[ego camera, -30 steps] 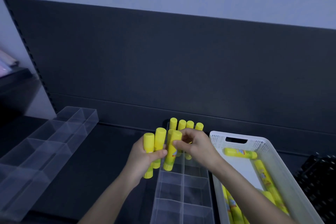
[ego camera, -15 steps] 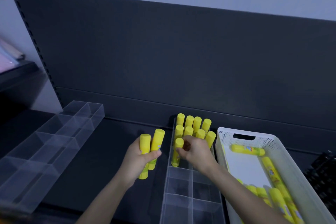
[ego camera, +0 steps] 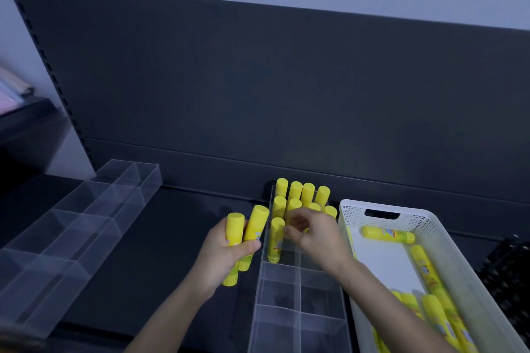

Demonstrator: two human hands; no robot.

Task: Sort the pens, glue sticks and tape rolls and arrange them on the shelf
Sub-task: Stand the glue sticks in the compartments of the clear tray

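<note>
Glue sticks (ego camera: 301, 198) stand upright in the far cells of the clear divider tray (ego camera: 298, 309), at 12 o'clock from both hands. The left hand (ego camera: 220, 258) is clenched round two more sticks (ego camera: 245, 238) just left of the tray. The right hand (ego camera: 315, 235) hovers over the tray, fingers curled beside one upright stick (ego camera: 276, 238) (whether touching it, I cannot tell). At 3 o'clock, a white basket (ego camera: 459, 266) holds loose sticks; at 9 o'clock, an empty clear organizer (ego camera: 71, 226) lies on the shelf (ego camera: 160, 238).
</note>
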